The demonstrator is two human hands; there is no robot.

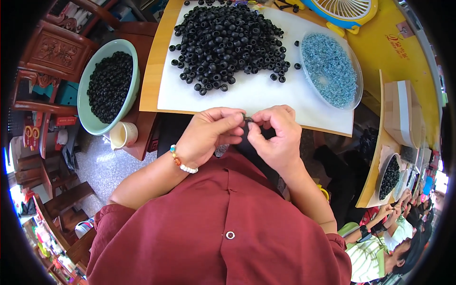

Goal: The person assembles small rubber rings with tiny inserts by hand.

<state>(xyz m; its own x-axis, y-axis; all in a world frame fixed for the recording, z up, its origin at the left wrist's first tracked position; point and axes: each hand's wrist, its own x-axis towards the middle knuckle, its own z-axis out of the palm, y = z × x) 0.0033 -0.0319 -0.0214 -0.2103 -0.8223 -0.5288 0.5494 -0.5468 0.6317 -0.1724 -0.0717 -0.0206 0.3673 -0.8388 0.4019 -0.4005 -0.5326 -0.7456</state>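
My left hand (211,130) and my right hand (278,137) meet just off the table's near edge. Their fingertips pinch a small dark piece (248,119) from either side; its exact shape is too small to tell. Beyond them a big heap of black, round, hollow beads (228,42) lies on a white sheet (213,103), a few loose at its near side. To the right of the heap stands a clear shallow dish (360,85) of tiny pale-blue glass beads (327,61).
On the left, a pale-green basin (83,95) holds more black beads, with a cream cup (124,135) beside it. A blue-and-yellow fan (349,12) stands at the back right. At the right, another table (370,194) carries a cardboard box (403,111); people work there.
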